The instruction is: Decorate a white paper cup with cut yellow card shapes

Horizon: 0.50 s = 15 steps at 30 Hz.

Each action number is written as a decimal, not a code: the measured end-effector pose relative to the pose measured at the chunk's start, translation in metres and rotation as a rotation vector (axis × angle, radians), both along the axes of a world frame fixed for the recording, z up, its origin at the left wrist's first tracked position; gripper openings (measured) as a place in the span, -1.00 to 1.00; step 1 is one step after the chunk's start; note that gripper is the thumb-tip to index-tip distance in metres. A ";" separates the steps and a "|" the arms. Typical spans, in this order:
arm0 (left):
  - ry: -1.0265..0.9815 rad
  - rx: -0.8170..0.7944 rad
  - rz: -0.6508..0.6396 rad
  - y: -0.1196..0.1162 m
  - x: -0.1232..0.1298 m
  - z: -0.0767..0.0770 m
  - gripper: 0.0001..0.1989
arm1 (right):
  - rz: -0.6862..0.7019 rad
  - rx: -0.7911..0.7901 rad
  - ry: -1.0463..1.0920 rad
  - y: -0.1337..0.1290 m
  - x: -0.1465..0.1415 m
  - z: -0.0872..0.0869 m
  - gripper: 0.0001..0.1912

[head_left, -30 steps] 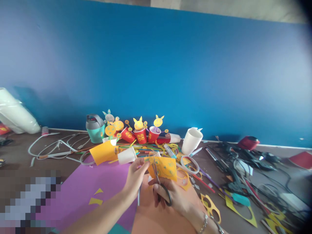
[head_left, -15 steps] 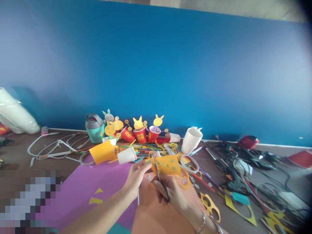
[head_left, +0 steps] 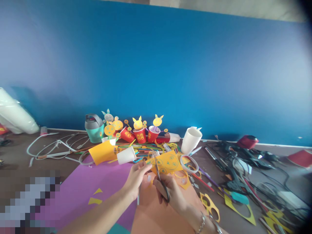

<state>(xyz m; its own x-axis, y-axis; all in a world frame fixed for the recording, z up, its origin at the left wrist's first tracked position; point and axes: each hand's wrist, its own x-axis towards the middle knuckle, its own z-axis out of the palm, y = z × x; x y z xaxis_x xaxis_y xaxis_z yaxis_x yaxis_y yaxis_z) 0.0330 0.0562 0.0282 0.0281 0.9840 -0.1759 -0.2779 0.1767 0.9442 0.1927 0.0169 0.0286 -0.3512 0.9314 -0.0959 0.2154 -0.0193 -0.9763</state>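
Observation:
My left hand (head_left: pixel 138 177) is closed, pinching the left edge of a yellow paper sheet (head_left: pixel 170 161) that has round shapes drawn on it in green. My right hand (head_left: pixel 170 191) grips a pair of scissors (head_left: pixel 165 191) with black handles, fingers in the loops. The scissor blades reach up to the sheet beside my left fingertips and lie across it. Beneath my hands are an orange sheet (head_left: pixel 156 216) and a purple sheet (head_left: pixel 97 178). Small yellow scraps (head_left: pixel 95 201) lie on the purple one.
Red paper cups (head_left: pixel 139 136) with yellow animal faces stand by the blue wall, near a teal container (head_left: pixel 94 130). A white cup (head_left: pixel 192 141), a white paper cup (head_left: pixel 126 155) lying sideways and a tape roll (head_left: pixel 189 163) are close by. Cables (head_left: pixel 263 188) and cut-out scraps (head_left: pixel 209 206) spread rightward.
The yellow sheet has tilted, its right end rising slightly and turning against the scissors. Both hands stay almost where they were.

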 end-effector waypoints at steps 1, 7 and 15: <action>0.007 0.002 0.005 0.000 0.000 0.000 -0.75 | -0.004 0.000 -0.002 0.000 0.000 -0.001 -0.59; -0.032 -0.007 -0.034 0.000 0.001 0.007 -0.68 | -0.022 -0.009 -0.004 0.000 0.000 -0.006 -0.66; 0.001 0.082 -0.028 -0.001 -0.001 0.019 -0.74 | -0.072 -0.062 -0.019 0.002 0.003 -0.015 -0.62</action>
<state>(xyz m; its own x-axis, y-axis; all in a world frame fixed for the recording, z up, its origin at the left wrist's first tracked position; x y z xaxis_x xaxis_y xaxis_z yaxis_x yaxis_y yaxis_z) 0.0321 0.0556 0.0469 0.0561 0.9939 -0.0952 -0.2732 0.1070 0.9560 0.1957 0.0188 0.0138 -0.2807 0.9463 -0.1602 0.2295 -0.0959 -0.9686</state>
